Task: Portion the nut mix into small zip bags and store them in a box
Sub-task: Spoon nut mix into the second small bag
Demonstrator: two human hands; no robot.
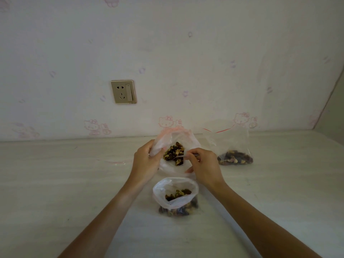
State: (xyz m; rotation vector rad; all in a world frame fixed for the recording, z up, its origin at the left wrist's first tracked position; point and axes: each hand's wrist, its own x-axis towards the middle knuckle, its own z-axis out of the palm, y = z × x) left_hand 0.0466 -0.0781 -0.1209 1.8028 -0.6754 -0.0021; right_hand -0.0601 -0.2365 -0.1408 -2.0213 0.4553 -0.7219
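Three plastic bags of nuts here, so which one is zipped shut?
The clear plastic zip bag with the red strip, far right by the wall. Its top is closed and no hand touches it; the other two bags gape open.

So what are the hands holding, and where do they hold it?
The left hand grips the rim of the open bag of nut mix. The right hand pinches the handle end of a spoon dipping into that bag.

No words, brand names or numbers can be read anywhere; the wallpaper [167, 53] bears only faint pink cartoon cat figures, and the wall socket [123, 92] seems unmarked, though it is too small to be sure
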